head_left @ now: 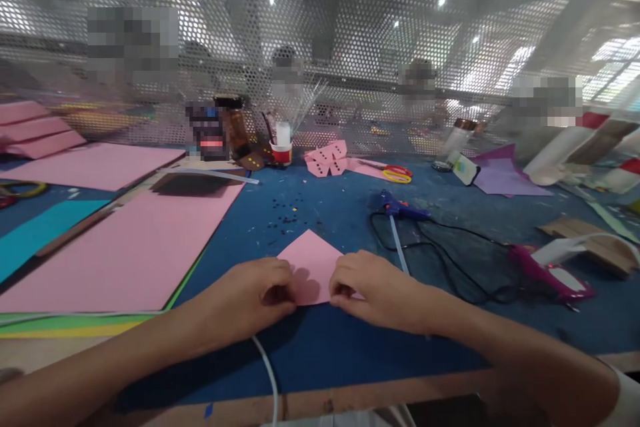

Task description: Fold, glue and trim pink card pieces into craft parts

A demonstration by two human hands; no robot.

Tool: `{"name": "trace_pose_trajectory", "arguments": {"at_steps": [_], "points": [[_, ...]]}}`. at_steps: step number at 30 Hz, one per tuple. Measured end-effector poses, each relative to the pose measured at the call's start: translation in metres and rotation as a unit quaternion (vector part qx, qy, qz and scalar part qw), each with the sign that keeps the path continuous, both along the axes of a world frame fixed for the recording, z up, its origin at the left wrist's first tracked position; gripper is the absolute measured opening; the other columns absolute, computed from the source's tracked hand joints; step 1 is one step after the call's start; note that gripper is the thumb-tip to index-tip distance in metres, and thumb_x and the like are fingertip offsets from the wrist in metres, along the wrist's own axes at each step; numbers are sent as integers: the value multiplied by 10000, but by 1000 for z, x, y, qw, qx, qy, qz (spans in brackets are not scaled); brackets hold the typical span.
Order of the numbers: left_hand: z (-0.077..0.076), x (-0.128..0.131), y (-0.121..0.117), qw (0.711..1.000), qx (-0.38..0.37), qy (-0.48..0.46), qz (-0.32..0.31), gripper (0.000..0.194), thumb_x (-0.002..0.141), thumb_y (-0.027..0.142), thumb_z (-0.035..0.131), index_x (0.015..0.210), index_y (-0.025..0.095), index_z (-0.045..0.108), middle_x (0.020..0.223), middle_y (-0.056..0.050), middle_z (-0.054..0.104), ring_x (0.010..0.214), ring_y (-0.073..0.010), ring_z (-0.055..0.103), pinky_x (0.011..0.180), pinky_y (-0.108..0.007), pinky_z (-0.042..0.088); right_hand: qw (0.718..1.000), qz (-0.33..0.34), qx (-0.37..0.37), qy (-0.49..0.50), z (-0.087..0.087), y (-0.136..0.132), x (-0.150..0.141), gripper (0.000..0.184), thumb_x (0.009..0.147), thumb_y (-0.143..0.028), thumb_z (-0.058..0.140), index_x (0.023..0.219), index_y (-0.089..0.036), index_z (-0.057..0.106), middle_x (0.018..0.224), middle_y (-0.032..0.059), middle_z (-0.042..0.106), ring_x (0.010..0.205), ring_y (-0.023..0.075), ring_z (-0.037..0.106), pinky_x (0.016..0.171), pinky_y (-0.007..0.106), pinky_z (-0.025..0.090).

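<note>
A small piece of pink paper (310,260) lies on the blue table before me, one corner pointing away and its near edge slightly curved. My left hand (267,290) is closed at its left side, thumb and fingers pinched on the edge. At the right side my right hand (357,287) pinches the other edge the same way. Both hands cover the paper's side corners. Beyond it are scattered small dark paper dots (287,213) and a pink paper butterfly (327,159) with black spots.
Large pink sheets (150,247) and a teal sheet (45,233) lie left. Rightward are a blue glue gun (403,207) with a black cord, red-and-yellow scissors (397,174) and a magenta object (555,277). A perforated metal screen (350,33) stands behind, with a cup (281,152) before it.
</note>
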State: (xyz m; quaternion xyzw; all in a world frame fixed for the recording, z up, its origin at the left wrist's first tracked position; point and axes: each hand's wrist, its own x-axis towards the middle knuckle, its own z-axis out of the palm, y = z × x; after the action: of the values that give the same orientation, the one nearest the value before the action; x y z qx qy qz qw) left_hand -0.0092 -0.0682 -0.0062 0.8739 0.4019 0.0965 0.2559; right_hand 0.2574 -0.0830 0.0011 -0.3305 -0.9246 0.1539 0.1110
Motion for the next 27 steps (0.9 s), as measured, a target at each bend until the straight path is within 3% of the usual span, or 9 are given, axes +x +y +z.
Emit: {"name": "trace_pose_trajectory", "arguments": {"at_steps": [5,17,27], "points": [[10,-4,2,999,-39,4,1,61,841,248,656,805,210,688,809,13,674,724,-154,579,636,-241,374,1000,-14,-12,2,0,-1,-1,44,953,-197,624,924,-184,655,925,8,690,882,155,593,838,298,379],[9,-6,6,995,-96,-6,29,98,833,306,679,797,221,714,787,31,712,723,-146,617,628,-220,384,998,-58,-24,9,0,-3,-4,75,928,-197,638,855,-183,634,824,-11,669,773,144,556,770,293,359],[14,-13,11,993,-114,20,18,103,826,304,667,823,221,729,771,23,721,691,-153,635,598,-222,390,997,-70,-32,0,2,-3,-5,80,918,-201,661,843,-180,641,819,-12,672,778,146,554,769,291,356]]}}
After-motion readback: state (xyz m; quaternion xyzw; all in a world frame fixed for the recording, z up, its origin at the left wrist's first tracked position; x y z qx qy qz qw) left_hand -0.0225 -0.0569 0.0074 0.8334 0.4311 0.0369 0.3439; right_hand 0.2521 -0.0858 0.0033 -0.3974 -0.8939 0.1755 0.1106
